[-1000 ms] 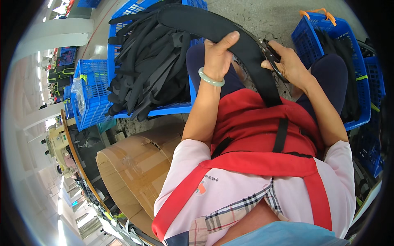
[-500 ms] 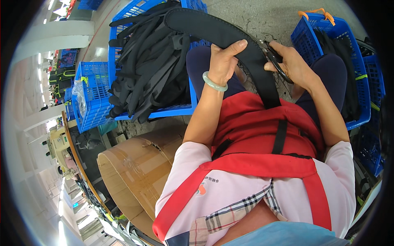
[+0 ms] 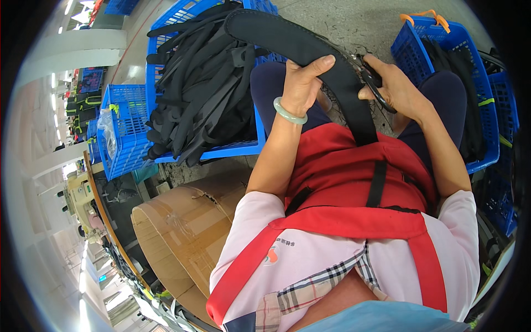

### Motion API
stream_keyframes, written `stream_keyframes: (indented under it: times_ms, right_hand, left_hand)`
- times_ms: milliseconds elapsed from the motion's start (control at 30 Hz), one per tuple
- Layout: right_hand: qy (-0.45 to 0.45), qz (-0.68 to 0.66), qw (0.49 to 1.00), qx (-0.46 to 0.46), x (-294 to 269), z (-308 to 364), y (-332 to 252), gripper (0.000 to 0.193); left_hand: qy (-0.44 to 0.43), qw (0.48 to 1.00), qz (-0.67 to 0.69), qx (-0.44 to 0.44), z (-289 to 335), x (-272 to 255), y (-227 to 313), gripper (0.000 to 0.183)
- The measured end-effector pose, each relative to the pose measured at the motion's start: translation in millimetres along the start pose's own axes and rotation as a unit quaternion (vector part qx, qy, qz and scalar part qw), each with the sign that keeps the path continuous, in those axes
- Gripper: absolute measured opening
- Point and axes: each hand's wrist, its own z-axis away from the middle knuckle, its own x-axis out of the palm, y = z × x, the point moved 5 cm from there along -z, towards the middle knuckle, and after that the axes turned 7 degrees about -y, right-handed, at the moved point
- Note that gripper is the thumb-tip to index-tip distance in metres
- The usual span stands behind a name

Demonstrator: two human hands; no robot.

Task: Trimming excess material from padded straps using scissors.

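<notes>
A long black padded strap (image 3: 287, 41) curves across in front of me, its rounded end out to the upper left and its other end lying on my red apron (image 3: 337, 155). My left hand (image 3: 305, 80), with a pale green bangle at the wrist, is closed on the middle of the strap, thumb on top. In my right hand (image 3: 395, 86) is a pair of scissors (image 3: 377, 91) with black handles. Their blades sit against the strap's right edge, partly hidden there, so I cannot tell how far apart they are.
To the left, a blue plastic crate (image 3: 207, 153) holds a heap of black straps (image 3: 204, 94). Another blue crate (image 3: 412, 55), with orange ties, stands at the right with black pieces inside. A cardboard box (image 3: 182, 227) is at lower left. Dark scraps litter the floor (image 3: 343, 22).
The strap and both hands have shifted very slightly to the right. Both grips look the same.
</notes>
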Motion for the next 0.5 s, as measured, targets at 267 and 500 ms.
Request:
stream_keyframes:
  times_ms: [267,500]
  right_hand:
    - [-0.003,0.010,1.000,-0.020,-7,-7,-1,0.055]
    - [0.066,-0.036,0.997,-0.027,-18,-12,-3,0.043]
  left_hand:
    - [-0.002,1.000,-0.010,-0.006,-5,3,-5,0.022]
    - [-0.035,0.999,-0.036,-0.009,-18,16,-3,0.021]
